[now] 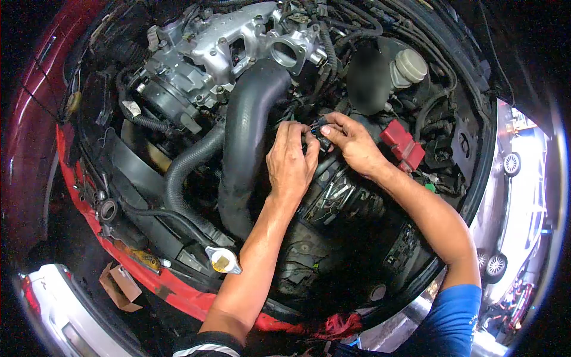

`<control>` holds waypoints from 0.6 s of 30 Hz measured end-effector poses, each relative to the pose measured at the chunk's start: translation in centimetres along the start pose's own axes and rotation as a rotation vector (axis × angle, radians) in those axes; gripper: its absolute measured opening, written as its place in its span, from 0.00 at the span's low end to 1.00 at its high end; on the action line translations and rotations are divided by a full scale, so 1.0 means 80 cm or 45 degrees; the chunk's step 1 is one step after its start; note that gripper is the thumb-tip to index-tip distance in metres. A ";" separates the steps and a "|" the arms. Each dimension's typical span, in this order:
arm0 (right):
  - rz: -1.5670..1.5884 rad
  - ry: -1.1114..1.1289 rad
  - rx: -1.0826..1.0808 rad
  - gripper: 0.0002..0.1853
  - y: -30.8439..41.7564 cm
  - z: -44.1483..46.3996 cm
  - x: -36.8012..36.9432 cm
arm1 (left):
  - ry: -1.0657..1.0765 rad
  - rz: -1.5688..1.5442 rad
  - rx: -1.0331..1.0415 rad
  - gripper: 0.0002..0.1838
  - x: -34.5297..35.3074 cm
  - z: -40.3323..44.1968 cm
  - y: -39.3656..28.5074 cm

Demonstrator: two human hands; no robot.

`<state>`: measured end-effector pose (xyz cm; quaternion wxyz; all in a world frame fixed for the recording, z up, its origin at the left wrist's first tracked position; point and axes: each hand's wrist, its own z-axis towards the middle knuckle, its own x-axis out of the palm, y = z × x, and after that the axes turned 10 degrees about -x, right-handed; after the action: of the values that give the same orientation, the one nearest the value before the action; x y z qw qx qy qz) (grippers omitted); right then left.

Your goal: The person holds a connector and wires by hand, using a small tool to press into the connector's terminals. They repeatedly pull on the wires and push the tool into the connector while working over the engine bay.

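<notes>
My left hand [291, 156] and my right hand [355, 147] meet over the engine bay, fingers closed around a small black wiring connector [323, 141]. My right thumb presses on it from the right. From the left, my left thumb and fingertips pinch at it; my fingers partly hide its shape. Just left of my left hand runs a thick black intake hose [247, 137]. A red plastic cover [402, 144] lies right of my right hand. Below both hands are loose metal tools or small parts [336, 196], too cluttered to tell apart.
A silver intake manifold [229, 35] with an open throttle bore stands at the back. A ribbed hose [193, 166] curves on the left. The radiator cap [223, 260] is near my left forearm. A reservoir with a pale cap [410, 65] sits back right. Red bodywork [172, 294] edges the front.
</notes>
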<state>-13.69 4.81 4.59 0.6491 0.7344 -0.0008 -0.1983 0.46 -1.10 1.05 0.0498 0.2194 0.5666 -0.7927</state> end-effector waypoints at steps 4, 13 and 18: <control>0.017 0.025 -0.020 0.16 -0.007 0.001 0.000 | -0.004 0.005 0.008 0.06 0.000 -0.001 0.001; 0.026 -0.088 -0.101 0.19 -0.009 0.000 0.001 | -0.007 -0.048 0.064 0.09 -0.001 0.003 0.001; -0.446 -0.078 -0.326 0.20 0.028 -0.008 0.006 | -0.043 -0.319 -0.116 0.10 0.003 0.008 0.005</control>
<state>-12.49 4.94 6.66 0.6923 0.6286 0.1321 -0.3287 0.19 -1.77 0.80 -0.0301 0.1312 0.6241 -0.7696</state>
